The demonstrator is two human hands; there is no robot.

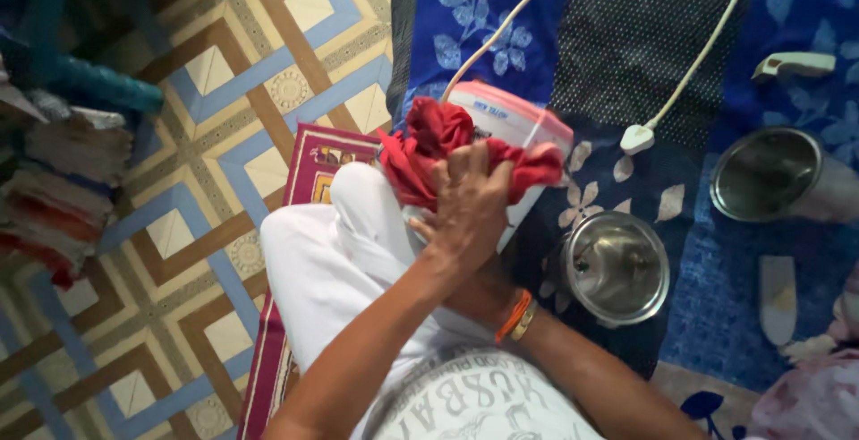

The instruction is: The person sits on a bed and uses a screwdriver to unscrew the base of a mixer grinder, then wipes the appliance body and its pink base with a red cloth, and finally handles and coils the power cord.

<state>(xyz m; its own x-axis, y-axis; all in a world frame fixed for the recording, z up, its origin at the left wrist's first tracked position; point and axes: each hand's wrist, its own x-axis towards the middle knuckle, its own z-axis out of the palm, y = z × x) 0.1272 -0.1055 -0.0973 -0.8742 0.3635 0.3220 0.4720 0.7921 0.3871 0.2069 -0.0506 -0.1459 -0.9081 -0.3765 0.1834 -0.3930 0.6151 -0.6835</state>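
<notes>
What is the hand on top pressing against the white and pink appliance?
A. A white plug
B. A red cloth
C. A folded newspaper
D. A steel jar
B: the left hand presses a bunched red cloth onto the white and pink appliance; the steel jars lie apart on the bedspread.

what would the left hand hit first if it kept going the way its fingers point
The left hand lies on the red cloth, fingers pointing up the picture. Straight on, it would probably meet more of that cloth first, then the white and pink appliance under it; depth is unclear.
</notes>
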